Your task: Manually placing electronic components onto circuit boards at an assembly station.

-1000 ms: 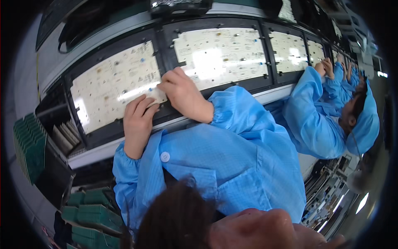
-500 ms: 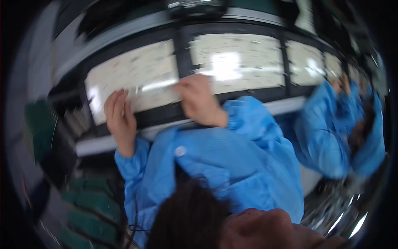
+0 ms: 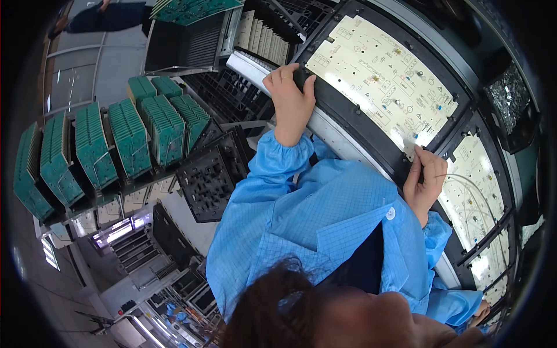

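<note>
A cream circuit board (image 3: 371, 75) with small parts on it lies in a black frame (image 3: 342, 95) before me. My left hand (image 3: 288, 104) rests at the frame's near left corner, thumb and fingers apart, holding nothing that I can see. At the board's near right corner is my right hand (image 3: 426, 177), its thumb and forefinger pinched together. A small pale blur (image 3: 409, 142) shows at those fingertips; its kind cannot be made out. Several small blue and brown parts stand up from the board.
A second cream board (image 3: 473, 185) in its frame follows on the right, with a thin cable across it. Racks of green circuit boards (image 3: 130, 136) stand at left. A slotted box (image 3: 185, 49) and a black tray (image 3: 212, 174) are nearby. Another blue sleeve (image 3: 455, 304) shows at lower right.
The view has swung left and sharpened, bringing the green board racks in. My left hand now lies at the frame's left corner; my right hand is at the board's near right corner.
</note>
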The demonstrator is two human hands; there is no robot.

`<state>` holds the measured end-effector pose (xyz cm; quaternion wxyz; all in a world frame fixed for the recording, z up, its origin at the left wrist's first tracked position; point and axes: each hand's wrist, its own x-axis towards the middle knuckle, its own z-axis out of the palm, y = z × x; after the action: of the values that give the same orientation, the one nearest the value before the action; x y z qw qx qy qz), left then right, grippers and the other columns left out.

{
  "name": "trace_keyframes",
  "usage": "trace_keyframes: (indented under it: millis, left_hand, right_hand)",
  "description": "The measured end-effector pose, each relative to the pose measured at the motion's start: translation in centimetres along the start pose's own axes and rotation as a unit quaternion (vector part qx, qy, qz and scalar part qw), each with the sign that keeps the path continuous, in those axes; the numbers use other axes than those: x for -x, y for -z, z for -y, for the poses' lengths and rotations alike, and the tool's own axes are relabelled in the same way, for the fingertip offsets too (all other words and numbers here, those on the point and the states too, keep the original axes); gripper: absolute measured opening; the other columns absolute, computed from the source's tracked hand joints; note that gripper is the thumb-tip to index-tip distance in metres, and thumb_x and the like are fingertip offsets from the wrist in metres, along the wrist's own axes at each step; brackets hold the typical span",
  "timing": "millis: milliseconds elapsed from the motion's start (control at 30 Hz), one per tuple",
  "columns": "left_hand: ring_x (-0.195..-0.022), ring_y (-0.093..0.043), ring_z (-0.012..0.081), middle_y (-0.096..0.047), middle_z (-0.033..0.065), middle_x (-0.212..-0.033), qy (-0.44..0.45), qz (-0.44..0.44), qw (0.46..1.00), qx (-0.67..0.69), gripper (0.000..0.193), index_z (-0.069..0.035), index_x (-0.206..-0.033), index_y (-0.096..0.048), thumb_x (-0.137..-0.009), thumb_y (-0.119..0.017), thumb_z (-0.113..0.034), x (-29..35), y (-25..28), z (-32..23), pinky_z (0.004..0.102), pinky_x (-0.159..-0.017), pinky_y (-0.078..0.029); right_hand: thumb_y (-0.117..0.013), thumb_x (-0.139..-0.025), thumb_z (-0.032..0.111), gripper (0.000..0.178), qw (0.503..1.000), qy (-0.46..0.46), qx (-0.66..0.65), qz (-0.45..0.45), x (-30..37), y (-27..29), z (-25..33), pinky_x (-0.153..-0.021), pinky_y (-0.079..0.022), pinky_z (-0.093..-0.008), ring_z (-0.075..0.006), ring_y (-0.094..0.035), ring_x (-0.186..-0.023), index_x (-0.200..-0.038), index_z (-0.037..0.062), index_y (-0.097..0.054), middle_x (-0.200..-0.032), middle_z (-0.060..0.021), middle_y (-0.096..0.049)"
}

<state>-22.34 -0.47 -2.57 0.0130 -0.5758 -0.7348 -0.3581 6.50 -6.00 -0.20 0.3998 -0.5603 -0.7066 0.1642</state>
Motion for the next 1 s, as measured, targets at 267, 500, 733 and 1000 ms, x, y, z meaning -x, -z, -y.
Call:
trace_keyframes:
  millis: [267,500,733,1000]
  left_hand:
    - [-0.102,-0.049,0.0346,-0.061,0.0144,-0.101,-0.034,-0.002,0.998,0.046,0.019,-0.001,-0.095,-0.068,-0.077,-0.074,-0.006,-1.0,-1.5,2.6,0.0419,-0.090,-0.042]
    - [-0.100,-0.049,0.0325,-0.064,0.0068,-0.101,-0.129,0.061,0.989,0.031,0.016,-0.004,-0.090,-0.074,-0.074,-0.075,-0.006,-3.0,-0.1,3.1,0.0407,-0.090,-0.042]
    - [-0.102,-0.052,0.0315,-0.061,0.0121,-0.105,-0.156,0.060,0.984,0.060,0.027,-0.009,-0.103,-0.073,-0.077,-0.077,-0.015,-7.1,-0.3,4.0,0.0394,-0.088,-0.044]
    - [-0.095,-0.053,0.0304,-0.061,0.0083,-0.096,-0.231,0.107,0.960,0.113,0.012,-0.004,-0.083,-0.066,-0.073,-0.072,-0.002,-8.4,-3.1,4.9,0.0372,-0.084,-0.047]
  right_hand:
    - [-0.062,-0.084,-0.012,0.021,1.000,-0.018,-0.003,-0.003,0.3,-0.3,0.1,-0.080,-0.046,-0.0310,-0.0233,-0.056,-0.085,-0.099,-0.0004,-0.069,-0.089,-0.0100,-0.063]
    - [-0.061,-0.085,-0.010,0.020,1.000,-0.022,-0.008,0.010,0.0,-0.4,0.2,-0.081,-0.046,-0.0309,-0.0228,-0.057,-0.086,-0.100,0.0006,-0.069,-0.090,-0.0097,-0.064]
    - [-0.060,-0.086,-0.009,0.020,1.000,-0.014,-0.008,0.018,0.2,-0.3,0.3,-0.083,-0.046,-0.0303,-0.0224,-0.057,-0.088,-0.100,0.0015,-0.069,-0.092,-0.0098,-0.065]
    - [-0.061,-0.087,-0.008,0.019,1.000,-0.013,-0.007,0.015,0.2,-0.5,0.3,-0.083,-0.045,-0.0307,-0.0223,-0.057,-0.087,-0.100,0.0016,-0.069,-0.091,-0.0097,-0.064]
